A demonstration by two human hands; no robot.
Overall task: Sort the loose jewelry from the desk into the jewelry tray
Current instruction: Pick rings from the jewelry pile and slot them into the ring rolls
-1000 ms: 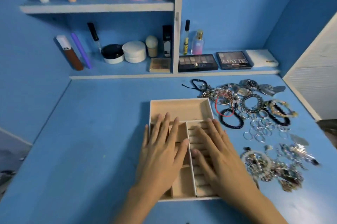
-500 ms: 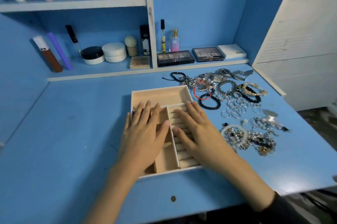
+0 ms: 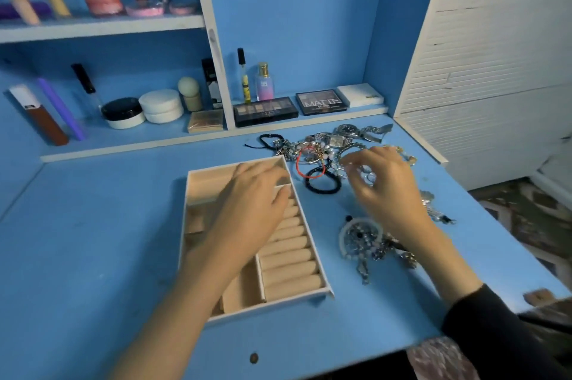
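The beige jewelry tray [image 3: 185,224] lies on the blue desk [image 3: 93,255], with a row of ring rolls [image 3: 291,259] down its right side. My left hand [image 3: 247,203] rests on the tray's upper right part, fingers relaxed. My right hand [image 3: 387,190] is blurred, its fingers curved down over the loose rings [image 3: 368,176] in the jewelry pile. Whether it pinches one I cannot tell. A red cord bracelet [image 3: 298,163], a black bead bracelet [image 3: 323,189], watches [image 3: 349,132] and a tangled necklace heap [image 3: 362,240] lie right of the tray.
Low shelves behind the desk hold eyeshadow palettes [image 3: 264,110], jars [image 3: 123,113], bottles and tubes. A white slatted door [image 3: 495,70] stands at the right. The desk's front edge runs close below the tray, with floor visible at far right.
My right hand lifted off the ring rolls and moved right and up to the rings in the pile. My left hand slid toward the tray's upper right. The camera moved closer.
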